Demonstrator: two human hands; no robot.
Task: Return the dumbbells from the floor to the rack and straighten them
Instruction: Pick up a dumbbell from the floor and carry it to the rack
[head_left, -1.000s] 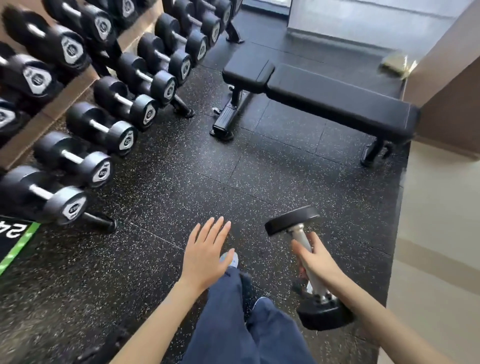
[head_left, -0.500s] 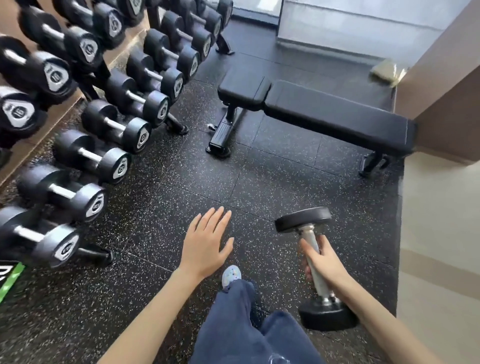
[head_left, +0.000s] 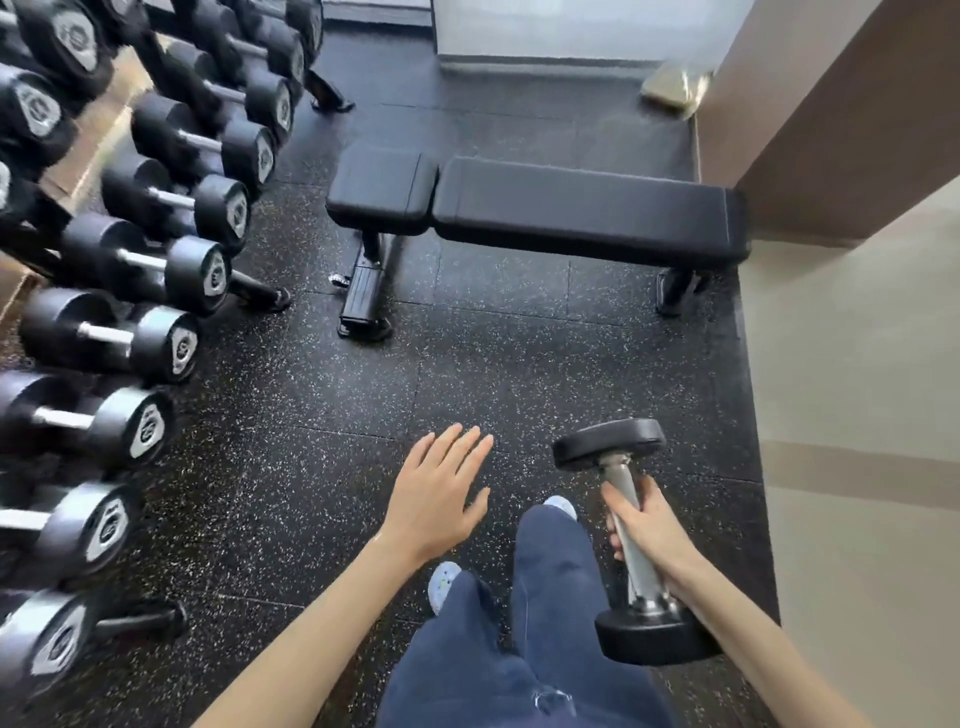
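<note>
Underfoot, speckled rubber floor (head_left: 322, 415), bench (head_left: 582, 213) ahead; right hand (head_left: 644, 530) tight round a dumbbell (head_left: 613, 447), left hand (head_left: 434, 501) outspread.

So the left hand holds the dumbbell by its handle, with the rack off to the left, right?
No: the head view shows the right hand holding the dumbbell by its handle; the rack is off to the left.

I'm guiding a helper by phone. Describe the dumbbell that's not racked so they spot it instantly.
Find the black bench; nearer, at right, the right hand grips a dumbbell by its steel handle. Unlike the racked dumbbells lying at left, it's held nearly upright.
</note>
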